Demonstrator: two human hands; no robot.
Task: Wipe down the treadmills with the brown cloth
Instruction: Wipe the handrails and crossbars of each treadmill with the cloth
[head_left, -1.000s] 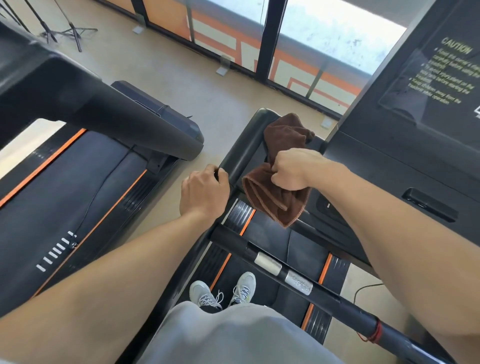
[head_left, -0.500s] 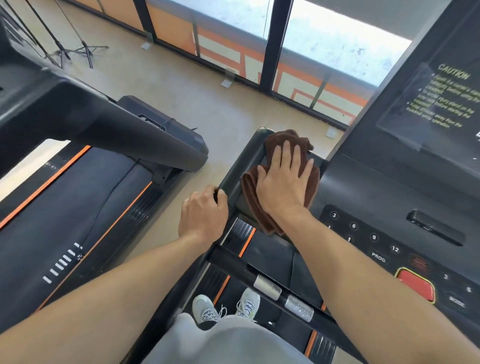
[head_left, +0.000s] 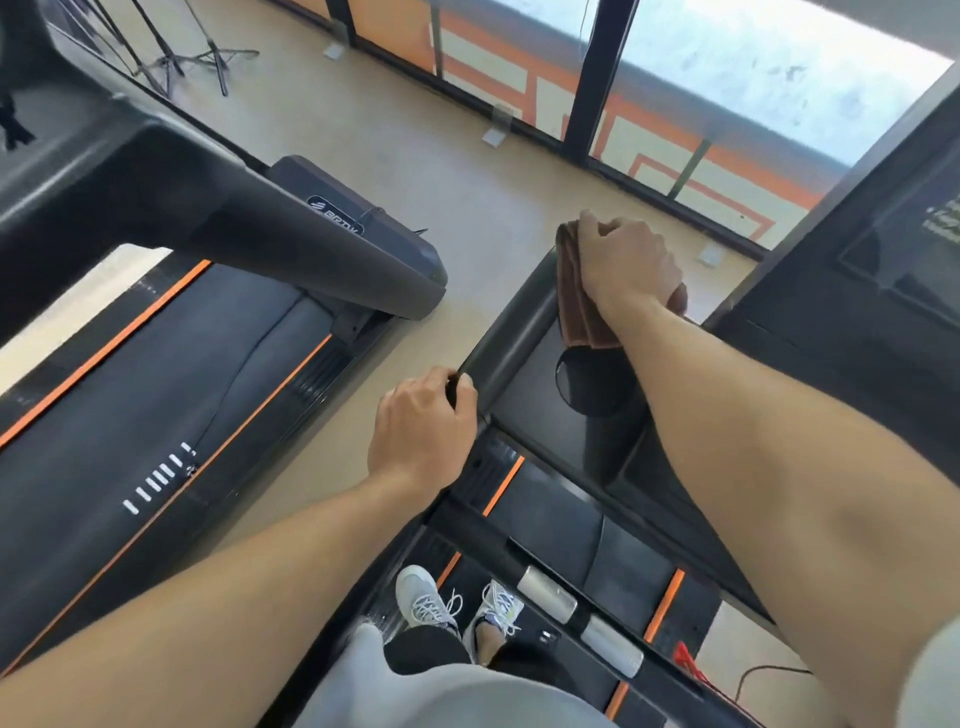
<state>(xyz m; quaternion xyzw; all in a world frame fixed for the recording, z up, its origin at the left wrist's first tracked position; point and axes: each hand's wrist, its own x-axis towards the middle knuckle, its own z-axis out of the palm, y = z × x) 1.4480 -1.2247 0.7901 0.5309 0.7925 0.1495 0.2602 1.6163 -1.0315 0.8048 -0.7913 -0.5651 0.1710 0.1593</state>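
Brown folded terry cloth (head_left: 582, 306) lies bunched at the far end of the black treadmill's console tray (head_left: 524, 384), and I see my right hand (head_left: 626, 265) on top of it with fingers curled down over the fabric, gripping it against the tray's upper corner beside the rounded black side handrail (head_left: 511, 332). My left hand (head_left: 423, 431) is wrapped closed around the near end of that same handrail, well apart from the cloth. Below I make out white laced sneakers (head_left: 457, 605) standing on the black belt with orange side stripes (head_left: 571, 525), a second black treadmill (head_left: 156, 395) just to the left, and the beige floor (head_left: 415, 156) between them.
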